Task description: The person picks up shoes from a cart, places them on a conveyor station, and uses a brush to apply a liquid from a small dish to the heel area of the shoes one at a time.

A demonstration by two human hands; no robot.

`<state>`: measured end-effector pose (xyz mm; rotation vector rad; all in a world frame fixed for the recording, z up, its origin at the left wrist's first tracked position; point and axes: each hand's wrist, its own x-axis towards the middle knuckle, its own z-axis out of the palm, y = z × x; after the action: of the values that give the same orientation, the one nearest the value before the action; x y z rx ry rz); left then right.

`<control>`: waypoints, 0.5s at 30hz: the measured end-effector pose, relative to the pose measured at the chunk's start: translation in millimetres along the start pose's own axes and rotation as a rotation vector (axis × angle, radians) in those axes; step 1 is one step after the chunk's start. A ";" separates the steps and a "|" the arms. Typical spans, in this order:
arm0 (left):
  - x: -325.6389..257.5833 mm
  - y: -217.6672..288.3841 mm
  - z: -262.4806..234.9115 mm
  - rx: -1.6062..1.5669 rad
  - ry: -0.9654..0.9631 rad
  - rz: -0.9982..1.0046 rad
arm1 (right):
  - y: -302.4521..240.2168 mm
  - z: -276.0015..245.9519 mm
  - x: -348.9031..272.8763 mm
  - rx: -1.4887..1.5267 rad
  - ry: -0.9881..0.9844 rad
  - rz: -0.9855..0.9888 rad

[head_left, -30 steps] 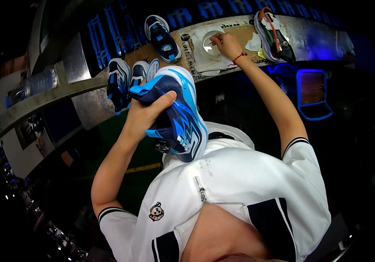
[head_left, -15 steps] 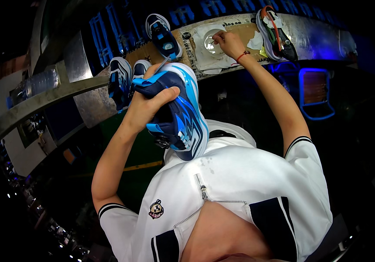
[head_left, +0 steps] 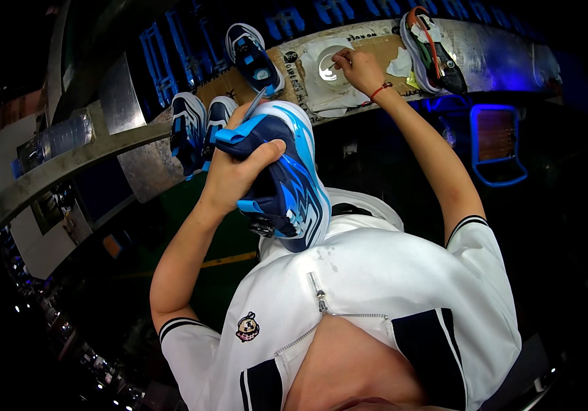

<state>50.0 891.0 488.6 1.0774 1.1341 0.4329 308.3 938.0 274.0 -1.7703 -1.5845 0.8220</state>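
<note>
My left hand [head_left: 233, 172] is wrapped round a navy and blue sneaker [head_left: 296, 179] with a white sole, its thumb on the shoe's side. The sneaker is held up near my shirt, heel collar and light-blue pull tab toward the bench. A slim grey tool [head_left: 255, 103] sticks out beside the fingers; I cannot tell what holds it. Over a round, shiny whitish dish [head_left: 328, 77], my right hand [head_left: 361, 70] pinches a thin stick [head_left: 333, 66] whose tip points down into the dish. The dish sits on white paper on the bench.
Three similar blue sneakers stand on the left: one far [head_left: 255, 61], two nearer [head_left: 188, 127] [head_left: 217, 118]. A black sneaker [head_left: 438, 58] with orange trim lies right of the dish on the bench [head_left: 496, 61]. A metal rail [head_left: 68, 161] runs at left; a blue-framed stool [head_left: 496, 144] stands right.
The held sneaker and my left hand have shifted slightly right. My right hand stays at the dish, with almost no movement.
</note>
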 end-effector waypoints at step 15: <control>1.5 -4.1 11.2 -0.065 0.020 0.007 | 11.3 11.3 3.1 -0.027 0.022 -0.028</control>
<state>59.5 885.1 484.5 1.0228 1.1269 0.4837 306.6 940.5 258.0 -1.7659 -1.6097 0.7689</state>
